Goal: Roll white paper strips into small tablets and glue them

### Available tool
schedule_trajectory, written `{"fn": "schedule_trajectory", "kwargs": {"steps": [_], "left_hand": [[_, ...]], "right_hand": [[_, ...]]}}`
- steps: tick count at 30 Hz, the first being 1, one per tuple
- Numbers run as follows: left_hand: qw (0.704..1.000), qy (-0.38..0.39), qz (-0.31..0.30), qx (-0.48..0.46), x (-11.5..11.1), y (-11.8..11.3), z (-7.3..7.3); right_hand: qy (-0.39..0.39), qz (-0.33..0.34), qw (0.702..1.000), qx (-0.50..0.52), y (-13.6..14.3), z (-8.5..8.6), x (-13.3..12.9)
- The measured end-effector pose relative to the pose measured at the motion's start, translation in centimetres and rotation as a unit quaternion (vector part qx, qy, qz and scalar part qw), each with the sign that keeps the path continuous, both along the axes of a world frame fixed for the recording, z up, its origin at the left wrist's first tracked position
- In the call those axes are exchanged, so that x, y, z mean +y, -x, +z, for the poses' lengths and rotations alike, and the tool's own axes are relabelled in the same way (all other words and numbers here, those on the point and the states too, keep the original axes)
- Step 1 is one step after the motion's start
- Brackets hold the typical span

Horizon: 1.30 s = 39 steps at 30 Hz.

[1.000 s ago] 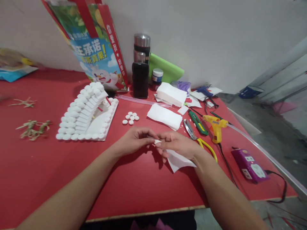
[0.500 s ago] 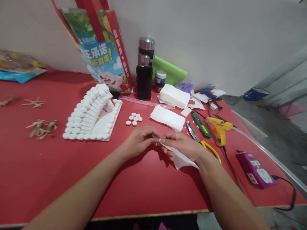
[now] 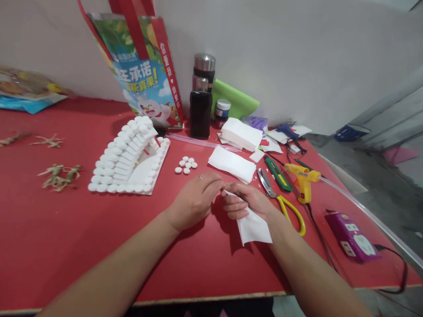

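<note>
From the head view, the right hand (image 3: 249, 201) has its grip closed on a white sheet (image 3: 254, 229), which hangs below the curled fingers above the red desk (image 3: 185, 273). The left hand (image 3: 194, 198) meets the sheet's narrow upper end, its fingers bunched; I cannot tell whether its grip pinches the sheet, since the fingertips are hidden. Beyond the hands lie small white discs (image 3: 187, 165) and a stack of white paper (image 3: 231, 164). Yellow-handled scissors (image 3: 266, 182) lie beside the right hand, next to a green cutter (image 3: 278, 174).
</note>
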<state>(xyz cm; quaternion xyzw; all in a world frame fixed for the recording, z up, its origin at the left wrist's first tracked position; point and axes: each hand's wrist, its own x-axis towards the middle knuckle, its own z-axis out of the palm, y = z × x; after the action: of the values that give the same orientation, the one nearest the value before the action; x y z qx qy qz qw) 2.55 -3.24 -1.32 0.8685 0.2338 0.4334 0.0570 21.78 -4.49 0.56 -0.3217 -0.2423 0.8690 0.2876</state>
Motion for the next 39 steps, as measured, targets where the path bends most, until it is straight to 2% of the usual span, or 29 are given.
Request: {"fn": "schedule_trajectory", "kwargs": {"steps": [2,3,4,5,7,8,9,11,14,16,19,22,25,31,33,35,37,39], "left_hand": [[0.991,0.128,-0.019,-0.033,0.0,-0.1,0.0],[0.973,0.220,-0.029,-0.063,0.1,-0.1,0.0],[0.940,0.324,-0.041,-0.095,0.2,-0.1,-0.1],[0.894,0.427,-0.054,-0.126,0.3,-0.1,-0.1],[0.785,0.591,-0.083,-0.167,0.5,0.0,-0.1],[0.741,0.640,-0.094,-0.181,0.5,0.0,0.0],[0.713,0.668,-0.095,-0.190,0.5,0.0,0.1],[0.695,0.685,-0.080,-0.203,0.4,-0.1,0.3],[0.706,0.678,-0.053,-0.197,0.3,-0.2,0.6],[0.732,0.656,-0.034,-0.178,0.3,-0.2,0.7],[0.788,0.600,-0.006,-0.139,0.3,-0.2,0.7],[0.817,0.564,0.014,-0.117,0.4,-0.1,0.6],[0.813,0.569,0.018,-0.118,0.5,-0.1,0.5],[0.739,0.656,-0.031,-0.151,0.1,-0.2,0.3],[0.738,0.657,-0.028,-0.152,0.1,-0.2,0.4],[0.759,0.636,-0.019,-0.139,0.1,-0.1,0.5],[0.799,0.592,-0.007,-0.108,0.2,0.0,0.5],[0.847,0.528,0.008,-0.066,0.3,0.1,0.4]], "right_hand": [[-0.032,-0.011,0.998,-0.057,0.2,-0.1,0.0],[-0.065,-0.025,0.992,-0.105,0.3,-0.1,-0.1],[-0.107,-0.043,0.980,-0.162,0.3,-0.1,-0.2],[-0.155,-0.059,0.960,-0.226,0.3,0.0,-0.4],[-0.249,-0.077,0.900,-0.349,0.2,0.3,-0.9],[-0.292,-0.076,0.866,-0.399,0.2,0.5,-1.1],[-0.330,-0.071,0.832,-0.441,0.1,0.6,-1.3],[-0.393,-0.061,0.775,-0.492,0.0,0.8,-1.5],[-0.442,-0.045,0.725,-0.527,0.1,0.8,-1.6],[-0.448,-0.029,0.713,-0.539,0.2,0.8,-1.6],[-0.452,-0.005,0.697,-0.557,0.4,1.0,-1.6],[-0.454,0.014,0.688,-0.565,0.5,1.2,-1.7],[-0.453,0.038,0.686,-0.569,0.5,1.2,-1.8],[-0.458,0.055,0.657,-0.597,0.7,0.8,-1.9],[-0.470,0.041,0.655,-0.591,0.7,0.6,-1.8],[-0.478,0.029,0.654,-0.586,0.7,0.5,-1.7],[-0.476,0.019,0.657,-0.584,0.7,0.2,-1.7],[-0.457,0.001,0.675,-0.579,0.8,-0.1,-1.5]]}}
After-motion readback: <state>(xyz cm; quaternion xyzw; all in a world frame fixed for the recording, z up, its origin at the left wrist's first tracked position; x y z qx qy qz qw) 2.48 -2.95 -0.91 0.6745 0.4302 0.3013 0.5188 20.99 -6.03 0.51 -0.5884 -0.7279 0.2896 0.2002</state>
